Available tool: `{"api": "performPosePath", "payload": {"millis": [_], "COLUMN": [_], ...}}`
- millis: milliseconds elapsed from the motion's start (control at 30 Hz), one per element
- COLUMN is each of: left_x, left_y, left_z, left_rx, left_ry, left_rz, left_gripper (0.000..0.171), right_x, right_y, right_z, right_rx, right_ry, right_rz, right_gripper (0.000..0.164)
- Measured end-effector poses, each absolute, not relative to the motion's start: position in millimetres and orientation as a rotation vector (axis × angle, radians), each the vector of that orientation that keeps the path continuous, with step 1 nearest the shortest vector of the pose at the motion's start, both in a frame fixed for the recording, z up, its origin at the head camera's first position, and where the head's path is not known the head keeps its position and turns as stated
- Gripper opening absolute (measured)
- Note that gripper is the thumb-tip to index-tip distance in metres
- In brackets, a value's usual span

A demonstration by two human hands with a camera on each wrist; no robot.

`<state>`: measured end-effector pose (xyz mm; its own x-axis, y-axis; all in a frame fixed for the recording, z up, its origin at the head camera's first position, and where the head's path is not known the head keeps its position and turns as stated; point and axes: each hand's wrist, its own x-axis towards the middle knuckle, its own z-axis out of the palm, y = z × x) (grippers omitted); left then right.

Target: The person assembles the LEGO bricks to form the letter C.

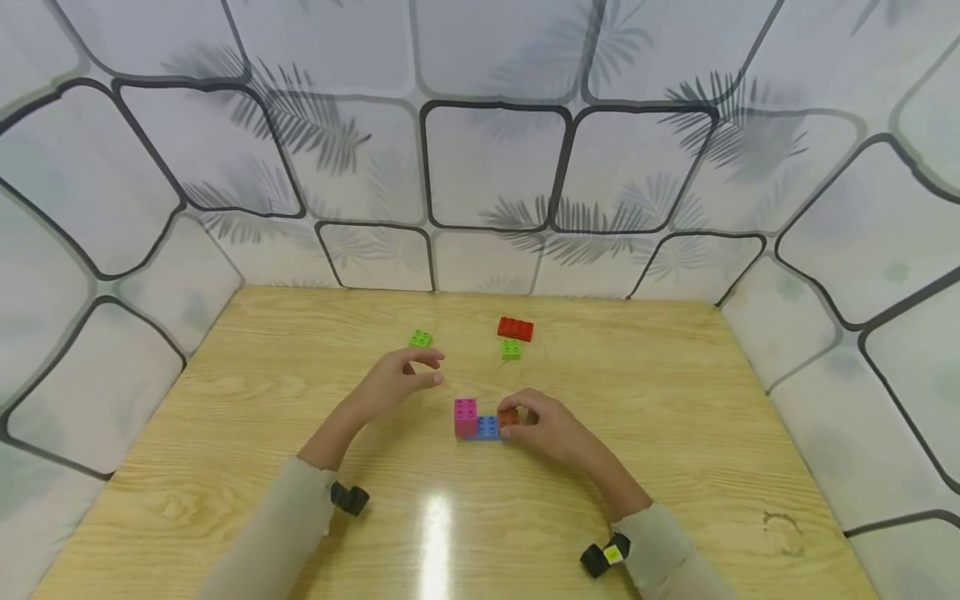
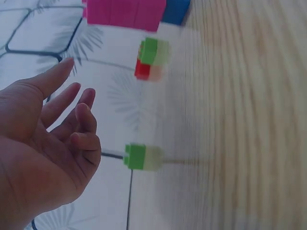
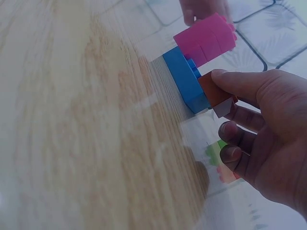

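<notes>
My right hand (image 1: 551,427) pinches an orange brick (image 3: 214,90) between thumb and fingers, at the right end of a blue brick (image 1: 487,427). In the right wrist view the orange brick looks slightly tilted against the blue one's studded top. Pink bricks (image 3: 207,40), stacked, stand on the blue brick's left end. My left hand (image 1: 397,382) holds nothing; its fingers are loosely bent in the air, left of the pink stack. Just beyond its fingers lies a small green brick (image 1: 421,338).
Farther back on the wooden table (image 1: 315,333) lie a long red brick (image 1: 516,328) and a second green brick (image 1: 511,349) right in front of it. A patterned cloth wall (image 1: 495,167) closes the back and both sides. Both wrists wear small black cameras.
</notes>
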<state>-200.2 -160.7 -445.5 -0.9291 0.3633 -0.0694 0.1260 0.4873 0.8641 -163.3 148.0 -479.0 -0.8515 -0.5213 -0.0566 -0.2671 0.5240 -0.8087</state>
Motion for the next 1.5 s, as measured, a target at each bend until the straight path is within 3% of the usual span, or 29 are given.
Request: {"api": "performPosePath", "payload": {"millis": [333,767,1200,1500], "left_x": [-242,-268,-275,-268], "left_y": [-179,-182,-178,-179], "left_z": [-461,-483,-486,-484], "left_rx": [0.245,0.198,0.244,0.121], "left_ry": [2.627,2.604,2.708,2.61], "left_rz": [1.419,1.367,1.188,1.291], "left_gripper": [0.047,0.056,0.055,0.061], "right_x": [-163,-163,-163,-163], "right_y": [149,150,150,150], "right_z": [-480,-481,-482,-482], "right_rx": [-0.668,-0.67,-0.684,-0.688], "right_ry": [2.471,2.478,2.467,2.469], "right_rz": [-1.247,-1.241,-1.265,-1.262], "right_gripper": [0.031,0.031,0.032,0.03]}}
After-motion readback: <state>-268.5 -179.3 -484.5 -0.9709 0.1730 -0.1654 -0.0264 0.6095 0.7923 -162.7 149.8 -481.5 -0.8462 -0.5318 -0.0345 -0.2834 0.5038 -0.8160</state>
